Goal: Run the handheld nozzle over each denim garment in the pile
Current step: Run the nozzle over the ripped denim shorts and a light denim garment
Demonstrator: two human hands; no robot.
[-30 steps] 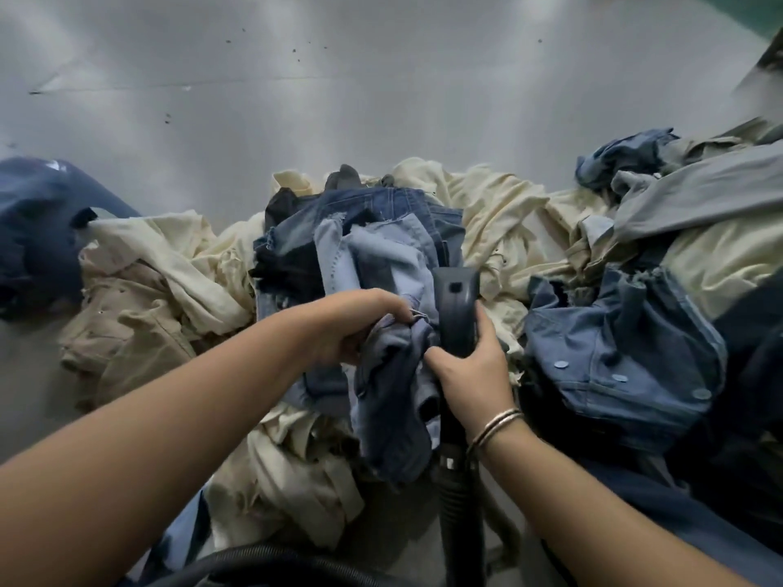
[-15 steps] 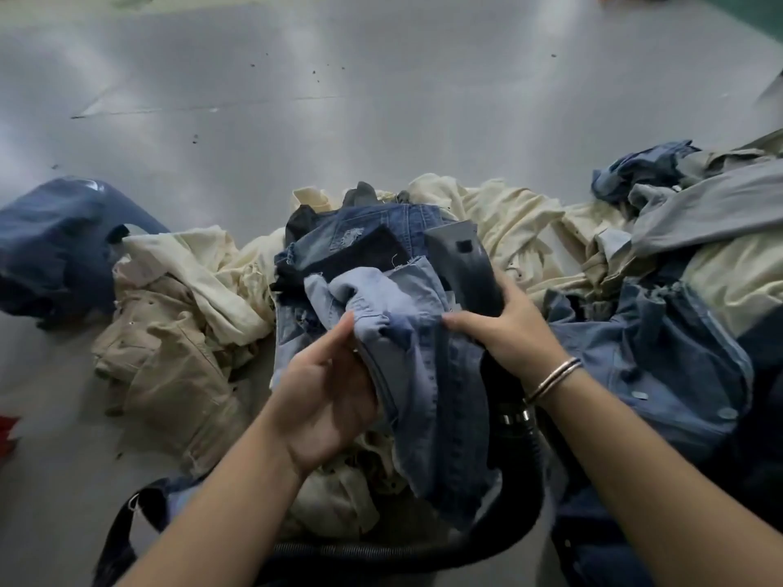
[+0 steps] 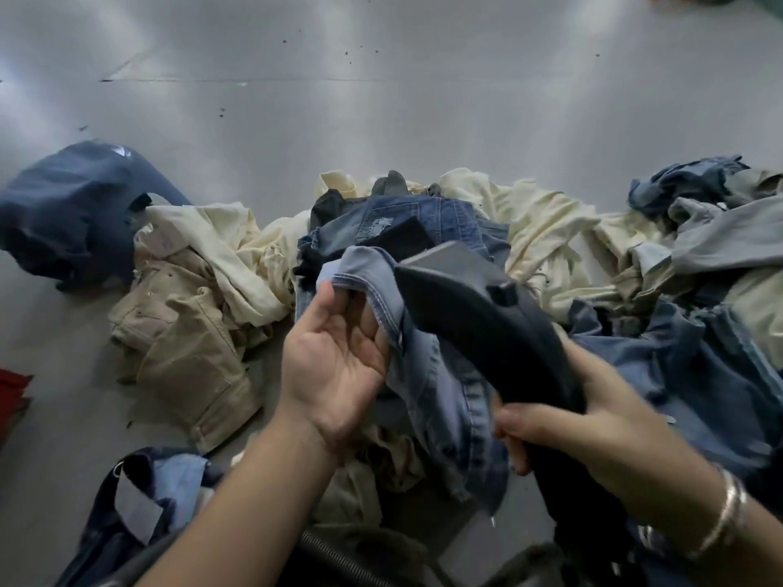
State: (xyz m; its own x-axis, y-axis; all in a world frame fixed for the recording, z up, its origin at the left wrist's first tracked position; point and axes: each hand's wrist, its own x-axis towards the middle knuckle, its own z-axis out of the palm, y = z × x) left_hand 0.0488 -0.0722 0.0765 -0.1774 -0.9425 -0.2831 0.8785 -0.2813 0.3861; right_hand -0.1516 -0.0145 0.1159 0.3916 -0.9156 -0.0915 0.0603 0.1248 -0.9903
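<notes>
Denim, light blue, hung as a garment (image 3: 428, 374) above the pile (image 3: 381, 256) on the floor. It could have slipped free, since the left hand (image 3: 334, 362), palm up, only pinched its hem with thumb and fingers (image 3: 328, 290). The right hand (image 3: 563, 425) wrapped round the black nozzle (image 3: 478, 315), angled against the cloth.

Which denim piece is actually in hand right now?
The light blue denim garment at the centre: the left hand pinches its stitched hem and the black nozzle lies across it. The other denim pieces lie untouched.
</notes>
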